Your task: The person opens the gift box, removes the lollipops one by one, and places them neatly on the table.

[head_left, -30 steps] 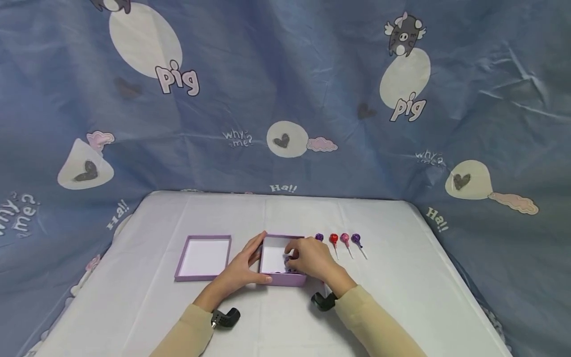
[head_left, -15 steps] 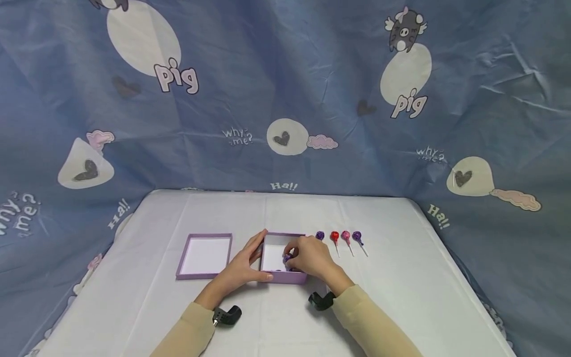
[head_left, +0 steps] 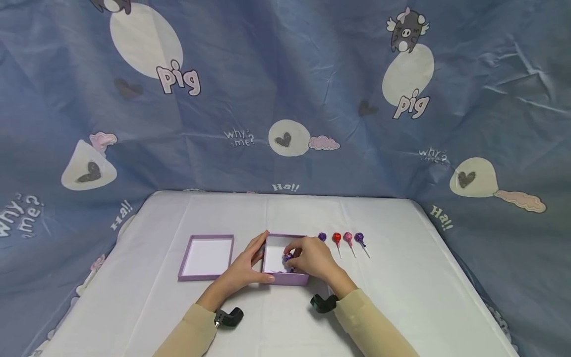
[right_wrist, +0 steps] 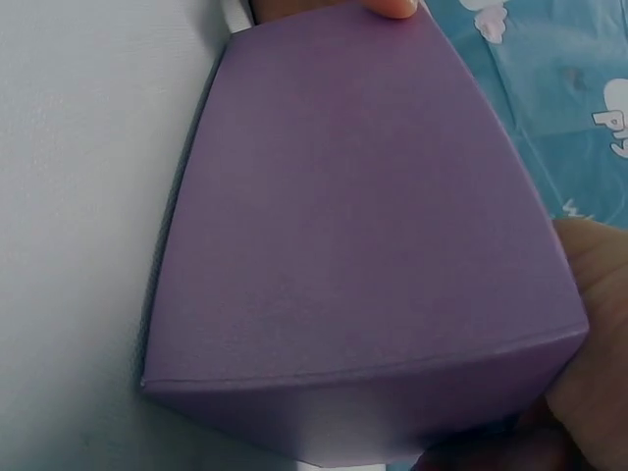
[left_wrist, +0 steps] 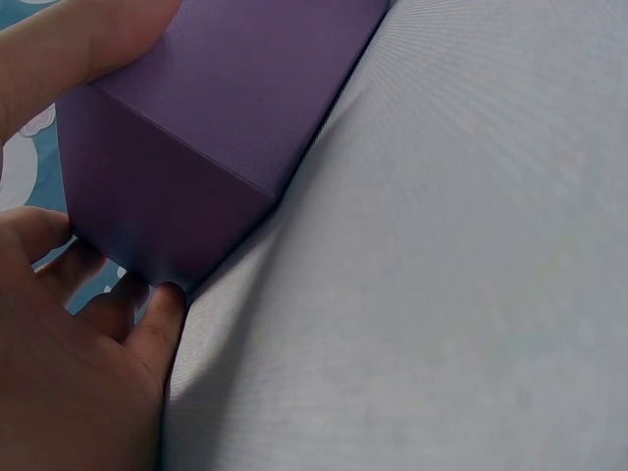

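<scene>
Blue cartoon cloth (head_left: 250, 99) behind, white table (head_left: 276, 322) below, and here's the left hand (head_left: 242, 270) gripping the purple box (head_left: 289, 280), thumb on the near wall, fingers spread along its side! The right hand (head_left: 314, 257) dips inside, pinching a purple lollipop (head_left: 287, 258). Just beyond the right hand, four lollipops (head_left: 336, 237) line up; left of the left hand lies the lid (head_left: 207, 256).
</scene>
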`<state>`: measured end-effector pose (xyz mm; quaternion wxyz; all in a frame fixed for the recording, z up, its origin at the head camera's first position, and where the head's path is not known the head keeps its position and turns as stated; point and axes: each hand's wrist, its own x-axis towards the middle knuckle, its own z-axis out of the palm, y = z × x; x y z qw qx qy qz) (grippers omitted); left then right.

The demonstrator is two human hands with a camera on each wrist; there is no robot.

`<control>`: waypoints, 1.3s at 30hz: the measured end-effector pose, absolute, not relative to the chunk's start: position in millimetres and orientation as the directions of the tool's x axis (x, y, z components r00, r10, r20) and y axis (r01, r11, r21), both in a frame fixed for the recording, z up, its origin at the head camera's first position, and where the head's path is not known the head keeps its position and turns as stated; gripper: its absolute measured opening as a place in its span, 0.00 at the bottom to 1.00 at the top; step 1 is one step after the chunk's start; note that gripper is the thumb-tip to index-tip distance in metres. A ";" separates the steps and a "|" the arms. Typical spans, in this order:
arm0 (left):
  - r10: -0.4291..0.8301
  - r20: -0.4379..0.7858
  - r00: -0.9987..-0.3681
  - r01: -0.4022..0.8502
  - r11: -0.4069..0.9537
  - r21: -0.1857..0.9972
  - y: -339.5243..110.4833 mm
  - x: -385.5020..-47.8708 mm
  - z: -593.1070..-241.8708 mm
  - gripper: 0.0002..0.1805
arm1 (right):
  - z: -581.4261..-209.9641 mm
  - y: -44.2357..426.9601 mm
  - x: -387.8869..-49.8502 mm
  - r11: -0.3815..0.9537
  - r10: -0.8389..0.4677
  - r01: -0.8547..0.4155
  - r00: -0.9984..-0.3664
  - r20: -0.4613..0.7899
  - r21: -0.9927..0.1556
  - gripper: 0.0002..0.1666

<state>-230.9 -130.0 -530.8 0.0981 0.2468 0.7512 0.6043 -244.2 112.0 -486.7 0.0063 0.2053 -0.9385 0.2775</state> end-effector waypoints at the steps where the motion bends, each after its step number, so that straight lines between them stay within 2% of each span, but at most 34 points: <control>1: 0.491 0.154 -0.858 0.255 0.147 0.956 -129.7 -230.9 -531.4 0.66 | -486.6 112.5 -244.1 0.763 -0.379 -0.385 -0.917 0.124 -0.519 0.13; 10: 0.489 0.160 -0.857 0.265 0.152 0.952 -130.6 -231.9 -532.8 0.66 | -485.0 112.6 -245.0 0.765 -0.351 -0.378 -0.923 0.155 -0.521 0.13; 22: 0.483 0.157 -0.862 0.260 0.153 0.953 -130.0 -231.1 -530.8 0.67 | -479.1 110.9 -243.1 0.717 -0.277 -0.412 -0.909 0.313 -0.562 0.14; 32: 0.485 0.175 -0.857 0.268 0.130 0.955 -129.5 -233.6 -531.9 0.68 | -472.4 107.2 -239.0 0.704 -0.201 -0.385 -0.914 0.353 -0.597 0.16; 39: 0.482 0.175 -0.859 0.270 0.136 0.953 -129.6 -232.0 -531.2 0.68 | -470.2 108.0 -239.3 0.684 -0.188 -0.411 -0.898 0.399 -0.603 0.17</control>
